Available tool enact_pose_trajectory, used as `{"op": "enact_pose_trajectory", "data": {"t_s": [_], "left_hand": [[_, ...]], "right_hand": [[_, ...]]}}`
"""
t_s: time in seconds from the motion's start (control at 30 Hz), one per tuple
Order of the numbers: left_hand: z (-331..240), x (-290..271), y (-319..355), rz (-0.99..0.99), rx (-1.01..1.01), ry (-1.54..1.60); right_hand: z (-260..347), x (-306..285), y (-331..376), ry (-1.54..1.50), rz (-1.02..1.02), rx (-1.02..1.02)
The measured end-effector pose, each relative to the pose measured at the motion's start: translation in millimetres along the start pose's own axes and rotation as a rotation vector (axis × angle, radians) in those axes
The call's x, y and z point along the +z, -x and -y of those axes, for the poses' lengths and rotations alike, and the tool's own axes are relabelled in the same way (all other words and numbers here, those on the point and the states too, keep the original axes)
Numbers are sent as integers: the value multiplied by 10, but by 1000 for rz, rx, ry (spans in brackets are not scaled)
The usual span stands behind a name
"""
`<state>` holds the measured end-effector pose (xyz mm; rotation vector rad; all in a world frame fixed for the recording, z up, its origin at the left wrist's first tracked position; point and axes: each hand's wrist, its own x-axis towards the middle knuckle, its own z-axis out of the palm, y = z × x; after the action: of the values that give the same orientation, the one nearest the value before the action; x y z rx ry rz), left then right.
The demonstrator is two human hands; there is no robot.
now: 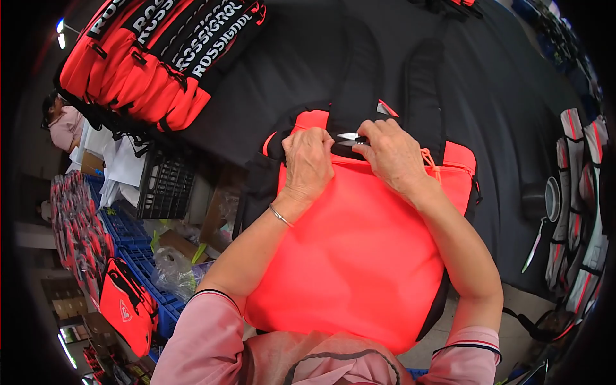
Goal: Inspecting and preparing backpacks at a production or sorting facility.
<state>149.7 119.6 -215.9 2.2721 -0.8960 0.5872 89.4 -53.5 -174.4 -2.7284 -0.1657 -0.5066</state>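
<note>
A bright coral-red backpack (pixel 350 256) with black sides lies in front of me, its lower end hanging toward my lap. Its black shoulder straps (pixel 423 90) stretch away across the table. My left hand (pixel 308 160) is closed on the bag's top edge, left of the middle; what its fingertips pinch is too small to make out. In my right hand (pixel 393 151) is a small pair of thread snips (pixel 350 136), the metal blades pointing left toward my left fingers. Below that hand runs the zipper (pixel 449 168), with an orange cord pull (pixel 431 160).
Black cloth (pixel 500 128) covers the table. Stacked red and black bags (pixel 141 70) stand at the far left. A black crate (pixel 167 179), blue crates (pixel 128 224) and another red bag (pixel 125 308) are at the left. Grey straps (pixel 568 205) and a round-framed object (pixel 552 199) lie right.
</note>
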Motion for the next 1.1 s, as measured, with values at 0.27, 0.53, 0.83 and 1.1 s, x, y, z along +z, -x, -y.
{"op": "enact_pose_trajectory", "data": {"t_s": [0.27,0.53,0.83,1.1], "left_hand": [[17,29,1,3,-4,-26],[18,-103,63,5,34,85],[-18,-320,297,27,122,307],[-1,-289,326,-5,99,239]], "right_hand": [[-10,163,-115,-34,28,-76],[-30,81,-59,-60,75,48],[29,190,-101,-103,13,-77],[38,247,-39,7,-26,-130]]}}
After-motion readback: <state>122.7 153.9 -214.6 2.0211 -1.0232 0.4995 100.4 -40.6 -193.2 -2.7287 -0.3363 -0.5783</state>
